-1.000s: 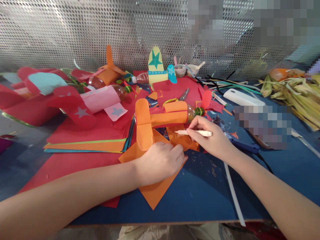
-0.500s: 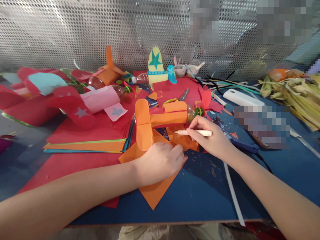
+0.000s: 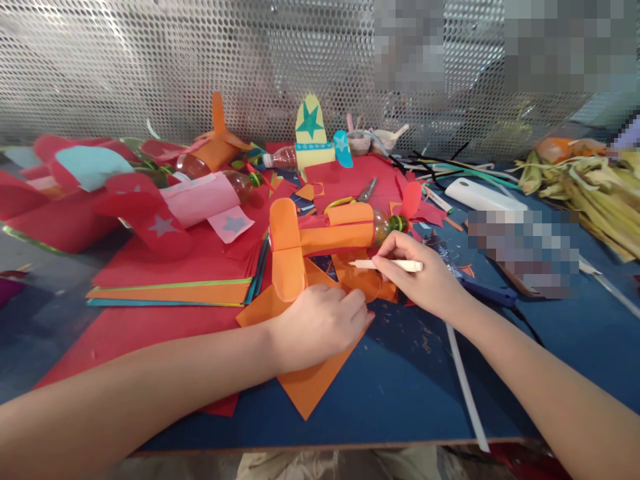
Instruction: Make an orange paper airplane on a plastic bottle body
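Observation:
A cream-coloured pen [image 3: 387, 265] is in my right hand [image 3: 420, 270], pinched between thumb and fingers. Its tip points left, over an orange paper piece [image 3: 357, 272] with a rounded end. My left hand [image 3: 323, 320] lies on the orange paper sheet [image 3: 313, 387], fingers curled together near its right edge; the fingertips are partly hidden. Just beyond both hands lies a plastic-bottle plane [image 3: 340, 237] wrapped in orange and red paper, with a green cap ring [image 3: 399, 223] at its right end.
To the left are stacked coloured papers [image 3: 175, 267] and a pink bottle plane [image 3: 203, 199]. Scissors [image 3: 367, 190] lie behind the orange plane. On the right are a blue glue gun [image 3: 485, 290], a white power strip [image 3: 485, 195], a white strip [image 3: 465, 387] and dried husks [image 3: 590, 193].

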{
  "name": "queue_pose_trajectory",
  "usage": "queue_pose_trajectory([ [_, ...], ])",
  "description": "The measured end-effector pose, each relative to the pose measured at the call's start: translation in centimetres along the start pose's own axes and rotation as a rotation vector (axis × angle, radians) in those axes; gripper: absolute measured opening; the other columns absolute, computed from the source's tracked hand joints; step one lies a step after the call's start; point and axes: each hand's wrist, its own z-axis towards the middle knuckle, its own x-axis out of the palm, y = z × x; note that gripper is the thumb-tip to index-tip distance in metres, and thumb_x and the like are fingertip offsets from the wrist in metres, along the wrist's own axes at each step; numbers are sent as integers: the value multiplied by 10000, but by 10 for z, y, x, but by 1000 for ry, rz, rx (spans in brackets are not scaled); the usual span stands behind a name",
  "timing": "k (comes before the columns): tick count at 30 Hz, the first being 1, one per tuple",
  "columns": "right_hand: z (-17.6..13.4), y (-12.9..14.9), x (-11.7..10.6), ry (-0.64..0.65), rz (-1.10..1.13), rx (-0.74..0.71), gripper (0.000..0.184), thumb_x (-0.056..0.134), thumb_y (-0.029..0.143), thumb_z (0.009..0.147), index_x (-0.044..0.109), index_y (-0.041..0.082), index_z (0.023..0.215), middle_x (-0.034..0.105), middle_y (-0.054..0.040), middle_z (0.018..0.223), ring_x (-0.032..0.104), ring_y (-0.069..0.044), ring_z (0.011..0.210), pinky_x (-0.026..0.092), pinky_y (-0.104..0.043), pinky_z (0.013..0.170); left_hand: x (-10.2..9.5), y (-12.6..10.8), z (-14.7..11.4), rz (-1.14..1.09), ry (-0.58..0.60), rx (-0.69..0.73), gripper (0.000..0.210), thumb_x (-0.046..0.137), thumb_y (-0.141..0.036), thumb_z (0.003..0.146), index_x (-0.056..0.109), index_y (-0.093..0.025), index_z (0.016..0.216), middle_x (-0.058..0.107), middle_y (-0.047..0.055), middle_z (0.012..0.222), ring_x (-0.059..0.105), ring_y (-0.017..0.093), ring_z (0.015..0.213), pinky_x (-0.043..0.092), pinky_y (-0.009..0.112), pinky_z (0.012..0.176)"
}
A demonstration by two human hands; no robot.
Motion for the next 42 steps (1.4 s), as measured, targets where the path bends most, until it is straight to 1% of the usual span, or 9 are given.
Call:
queue_pose_trajectory([
  [4,0,0,0,0,8,8,153,533,289,866,439,226,763,484,55,605,472,-106,520,336,-233,486,1,0,0,3,0,-6,263,472,-194,921,539,-150,670,593,6,613,513,127,444,330,268,382],
  [9,0,1,0,8,3,5,151,530,283,862,441,224,756,481,57,602,467,-105,524,340,-235,487,1,0,0,3,5,-1,278,449,-184,928,532,-147,665,589,8,614,518,128,444,337,267,381],
  [13,0,2,0,2,-6,14,144,525,255,857,441,222,745,480,59,596,467,-103,516,333,-237,482,1,-1,-1,7,11,4,252,447,-187,928,544,-146,699,594,4,626,525,124,447,347,266,387],
  [17,0,2,0,9,11,7,138,532,259,854,453,219,749,496,54,607,480,-105,533,349,-236,495,2,-1,-1,6,15,-1,263,447,-191,929,543,-149,687,599,3,626,529,126,448,349,271,386],
  [31,1,2,0,22,18,12,135,524,259,851,447,222,747,489,58,595,469,-105,521,328,-248,482,1,0,-1,7,31,-13,272,434,-201,935,572,-148,706,604,4,636,542,134,454,366,276,387],
  [37,0,4,-1,5,3,22,131,525,248,839,448,220,737,483,59,588,466,-103,517,332,-243,478,2,0,-1,-2,28,-1,279,412,-189,943,580,-135,726,595,12,636,534,125,458,371,264,393],
  [42,0,3,-1,-6,-10,17,140,524,249,841,436,220,736,472,62,592,475,-102,520,334,-243,486,1,0,-1,0,7,3,250,456,-187,924,562,-147,701,596,9,632,526,132,451,351,264,382],
])
